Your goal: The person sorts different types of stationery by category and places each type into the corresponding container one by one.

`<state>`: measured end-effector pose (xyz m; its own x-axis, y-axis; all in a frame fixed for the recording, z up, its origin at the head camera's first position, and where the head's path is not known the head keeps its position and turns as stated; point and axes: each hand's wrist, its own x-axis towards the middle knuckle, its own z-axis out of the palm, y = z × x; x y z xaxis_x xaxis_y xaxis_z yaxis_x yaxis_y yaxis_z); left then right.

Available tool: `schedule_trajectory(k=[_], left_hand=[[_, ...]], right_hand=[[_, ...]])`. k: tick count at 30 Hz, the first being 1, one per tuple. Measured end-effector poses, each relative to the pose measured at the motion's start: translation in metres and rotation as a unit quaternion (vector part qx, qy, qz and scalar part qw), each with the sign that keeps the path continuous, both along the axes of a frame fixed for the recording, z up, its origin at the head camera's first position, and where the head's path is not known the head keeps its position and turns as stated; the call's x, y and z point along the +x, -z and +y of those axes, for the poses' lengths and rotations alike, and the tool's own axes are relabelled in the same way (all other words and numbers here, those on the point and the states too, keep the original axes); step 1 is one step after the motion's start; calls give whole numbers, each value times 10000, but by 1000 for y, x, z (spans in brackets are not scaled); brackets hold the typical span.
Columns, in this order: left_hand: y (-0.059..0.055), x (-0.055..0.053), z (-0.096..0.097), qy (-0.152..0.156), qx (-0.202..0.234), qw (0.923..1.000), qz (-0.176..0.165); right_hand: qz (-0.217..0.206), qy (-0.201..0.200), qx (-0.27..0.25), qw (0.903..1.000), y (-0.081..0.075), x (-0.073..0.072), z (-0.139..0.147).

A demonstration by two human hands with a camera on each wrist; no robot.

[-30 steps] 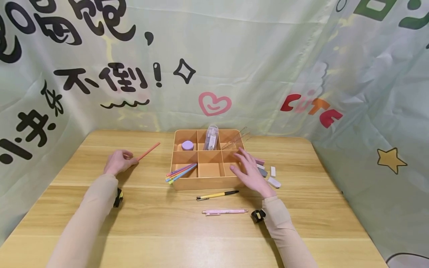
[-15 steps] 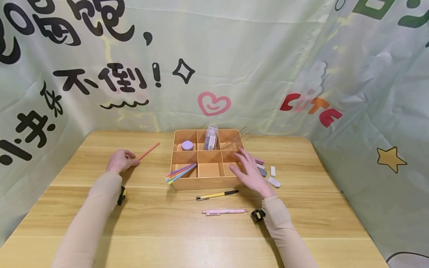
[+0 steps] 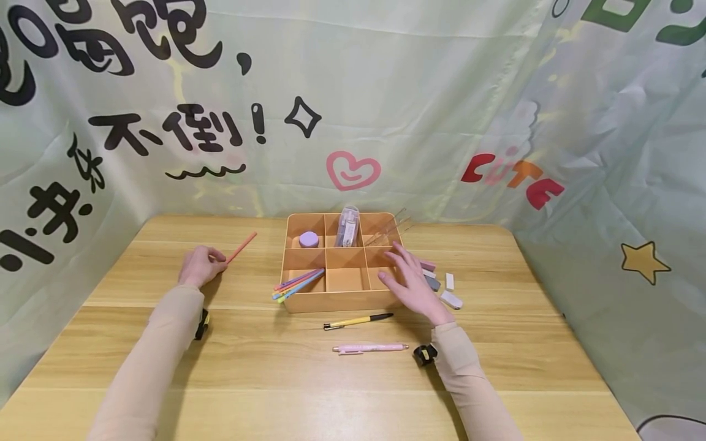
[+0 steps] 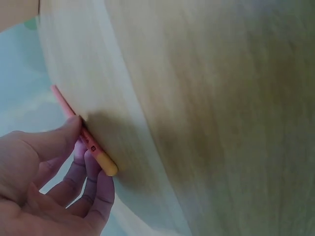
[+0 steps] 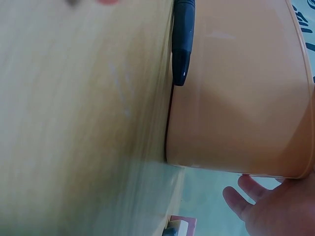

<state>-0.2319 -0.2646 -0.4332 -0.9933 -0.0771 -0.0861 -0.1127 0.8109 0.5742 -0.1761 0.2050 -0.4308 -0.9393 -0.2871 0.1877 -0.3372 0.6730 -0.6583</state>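
My left hand [image 3: 202, 266] is at the table's left side, pinching a slim red pencil [image 3: 241, 248] between thumb and fingertips. In the left wrist view, the pencil [image 4: 88, 139] has a rounded yellow end and small dark print; it lies close over the wood. An orange-tan organizer box [image 3: 342, 301] with several compartments stands at the middle back. My right hand [image 3: 410, 282] rests at its right rim, fingers spread loosely over the right front compartment. Several coloured pencils [image 3: 300, 285] lean out over the box's front left edge.
A purple-lidded round container [image 3: 308, 239], a clear purple dispenser [image 3: 347, 226] and thin clear rods [image 3: 386, 231] occupy the back compartments. A yellow-black pen [image 3: 357, 321] and a pink pen [image 3: 371, 348] lie in front. Eraser-like blocks [image 3: 451, 299] lie to the right.
My left hand has shifted slightly to the right, while the pencil's far end has drawn back a little toward the left. My right hand has stayed at the box.
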Motion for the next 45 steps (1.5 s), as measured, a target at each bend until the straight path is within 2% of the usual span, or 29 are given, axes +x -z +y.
schedule_trajectory(k=[7, 14, 19, 25, 30, 33, 45], left_hand=[[3, 1, 6, 86, -511, 9985, 203], [4, 6, 11, 116, -563, 9981, 200], [5, 11, 15, 111, -536, 9977, 401], [6, 16, 16, -114, -258, 9981, 549], [4, 24, 17, -232, -141, 9927, 1175], [3, 27, 18, -301, -59, 9892, 1435], [-10, 40, 25, -558, 409, 9812, 1804]], right_hand=[[-24, -9, 2, 10000, 0, 1, 0], [-35, -24, -7, 10000, 0, 1, 0], [-49, -19, 2, 10000, 0, 1, -1], [-50, -8, -2, 10000, 0, 1, 0], [-61, 6, -10, 10000, 0, 0, 0], [-66, 11, 5, 10000, 0, 0, 0], [-14, 15, 4, 10000, 1, -1, 0]])
